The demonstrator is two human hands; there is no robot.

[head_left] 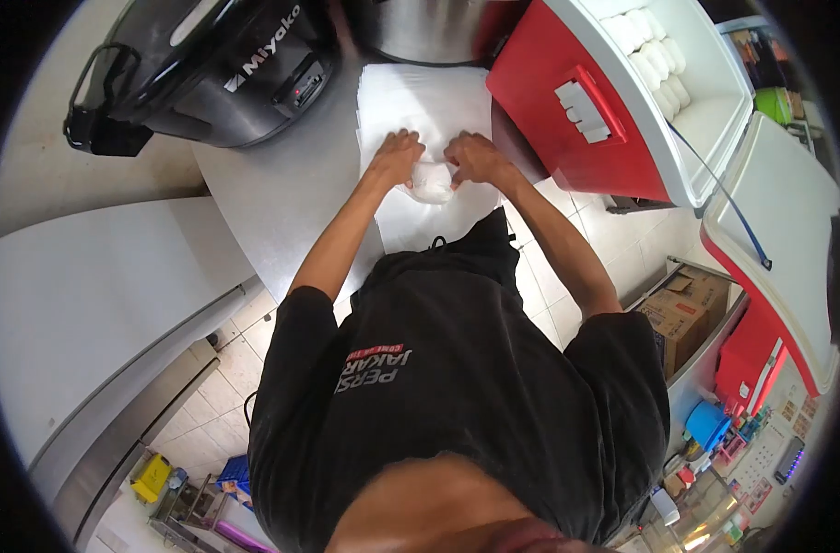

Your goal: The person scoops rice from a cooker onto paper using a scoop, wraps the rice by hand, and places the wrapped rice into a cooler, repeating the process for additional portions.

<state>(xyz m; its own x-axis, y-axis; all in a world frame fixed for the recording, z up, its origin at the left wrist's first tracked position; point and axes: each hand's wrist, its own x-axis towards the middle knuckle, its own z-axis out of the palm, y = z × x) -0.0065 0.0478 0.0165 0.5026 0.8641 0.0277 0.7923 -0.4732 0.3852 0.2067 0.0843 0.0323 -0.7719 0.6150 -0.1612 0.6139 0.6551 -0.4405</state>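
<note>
A small white paper-wrapped bundle (432, 183) sits on a stack of white paper sheets (424, 97) on the metal table. My left hand (399, 157) is at the bundle's left side, fingers curled against the paper. On the opposite side, my right hand (473, 158) has its fingers bent and pressed to the bundle's right edge. What is inside the wrapping is hidden. Both thumbs are partly hidden by the hands and the paper.
A black Miyako rice cooker (245, 74) stands at the left back, beside a large steel pot (429, 32). At the right, a red cool box (567, 101) with its lid (775, 221) swung open holds several white wrapped bundles (655, 60). Cardboard boxes (687, 318) stand lower right.
</note>
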